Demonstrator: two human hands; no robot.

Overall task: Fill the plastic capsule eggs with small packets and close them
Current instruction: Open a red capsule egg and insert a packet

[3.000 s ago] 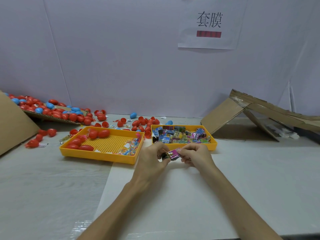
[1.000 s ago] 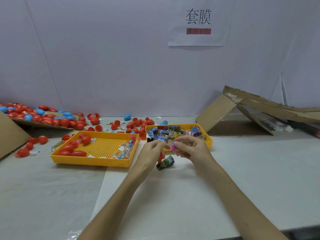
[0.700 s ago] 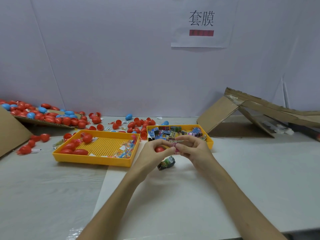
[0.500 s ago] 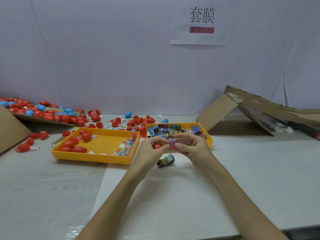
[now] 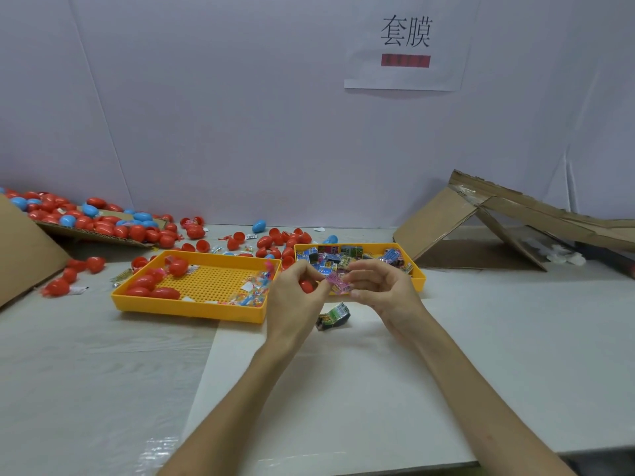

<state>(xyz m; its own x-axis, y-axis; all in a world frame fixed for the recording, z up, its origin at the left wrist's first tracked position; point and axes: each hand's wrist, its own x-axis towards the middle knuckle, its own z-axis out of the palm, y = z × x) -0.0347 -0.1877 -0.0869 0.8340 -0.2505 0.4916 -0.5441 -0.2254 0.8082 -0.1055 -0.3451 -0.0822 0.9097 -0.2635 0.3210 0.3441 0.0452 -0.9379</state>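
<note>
Red capsule half (image 5: 307, 286) gripped in my left hand (image 5: 294, 297); right hand (image 5: 382, 291) pinches pink packet (image 5: 338, 282) at its 3 o'clock.

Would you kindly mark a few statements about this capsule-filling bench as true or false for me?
1. The left hand holds a red capsule piece. True.
2. The right hand pinches a blue egg. False: it pinches a pink packet.
3. A dark green packet lies on the table just below the hands. True.
4. The right yellow tray holds red eggs. False: it holds small packets; the red eggs sit in the left yellow tray.
</note>
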